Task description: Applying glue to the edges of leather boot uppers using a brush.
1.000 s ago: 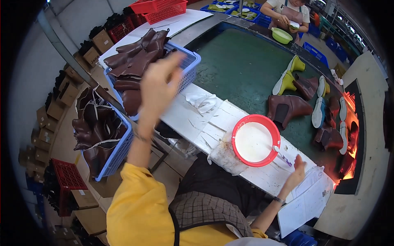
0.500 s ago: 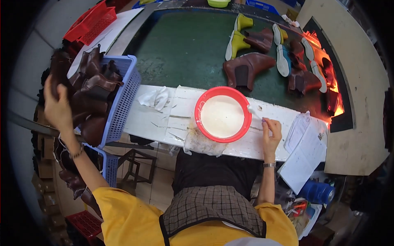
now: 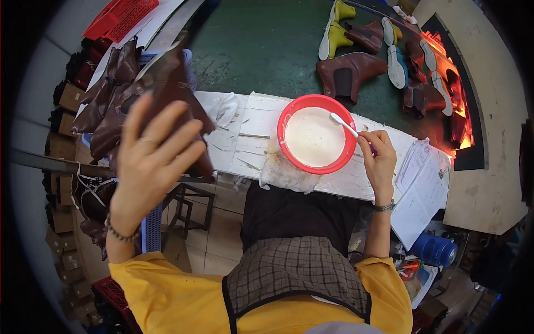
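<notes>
My left hand (image 3: 158,145), blurred by motion, is raised at the left with its fingers curved over a dark brown ankle boot (image 3: 181,92). The boot is lifted in front of a blue basket (image 3: 189,69) heaped with more brown boots (image 3: 114,103); my thumb is hidden. My right hand (image 3: 380,158) pinches a white toothbrush (image 3: 347,127) with a purple end. Its head is over the rim of a red bowl (image 3: 285,139), above the creamy white liquid (image 3: 312,139) inside.
White boards (image 3: 250,119) edge a green conveyor belt (image 3: 261,50). Brown boots (image 3: 353,72) and yellow-green ones with white soles lie there, beside a glowing heater opening (image 3: 464,133). Papers (image 3: 411,206) lie at the right, a white rag (image 3: 225,108) left of the bowl.
My left hand has moved from the basket's far left toward the right, bringing a boot up with it. The toothbrush in my right hand has come over the bowl. The view has shifted slightly.
</notes>
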Tool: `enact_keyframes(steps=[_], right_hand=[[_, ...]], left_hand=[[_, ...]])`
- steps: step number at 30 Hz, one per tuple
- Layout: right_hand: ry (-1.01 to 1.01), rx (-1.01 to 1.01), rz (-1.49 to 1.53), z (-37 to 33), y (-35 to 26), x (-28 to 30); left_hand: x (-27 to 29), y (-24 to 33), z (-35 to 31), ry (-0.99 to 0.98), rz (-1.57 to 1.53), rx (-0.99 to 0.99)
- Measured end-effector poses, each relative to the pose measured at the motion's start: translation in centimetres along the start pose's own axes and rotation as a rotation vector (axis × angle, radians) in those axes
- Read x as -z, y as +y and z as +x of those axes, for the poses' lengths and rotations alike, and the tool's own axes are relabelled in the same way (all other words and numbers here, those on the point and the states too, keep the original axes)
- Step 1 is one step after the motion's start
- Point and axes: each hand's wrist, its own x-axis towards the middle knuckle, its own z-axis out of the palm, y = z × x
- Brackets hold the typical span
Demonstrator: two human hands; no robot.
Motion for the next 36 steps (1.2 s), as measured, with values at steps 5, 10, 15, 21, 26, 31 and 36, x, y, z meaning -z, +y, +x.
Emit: enact_keyframes(steps=[5, 10, 15, 21, 26, 31, 36], right_hand=[[-0.106, -0.078, -0.137, 0.4, -1.7, -0.4], [-0.143, -0.030, -0.288, 0.8, -1.5, -0.6], [-0.144, 0.063, -0.355, 1.0, -1.3, -0.9], [-0.224, 0.125, -0.401, 0.0, -1.8, -0.4], [-0.169, -0.111, -0.154, -0.8, -1.1, 1.2], [-0.206, -0.165, -0.063, -1.1, 1.3, 1.8], [-0.052, 0.168, 0.224, 2.9, -2.0, 1.9]], left_hand=[[-9.4, -0.1, -1.4, -0.479, 0.211, -0.457], [-13.9, 3.4, -2.2, -0.496, -0.412, -0.604], [-15.5, 4.7, -0.6, 0.199, -0.875, 0.189], [-20.9, 2.7, 1.3, -0.075, -0.538, 0.801], [-22.0, 1.4, 0.5, 0.026, -0.496, 0.798], [-17.1, -1.5, 0.4, 0.167, -1.095, 0.882], [-9.7, 1.0, 4.6, -0.420, -1.396, 0.881]])
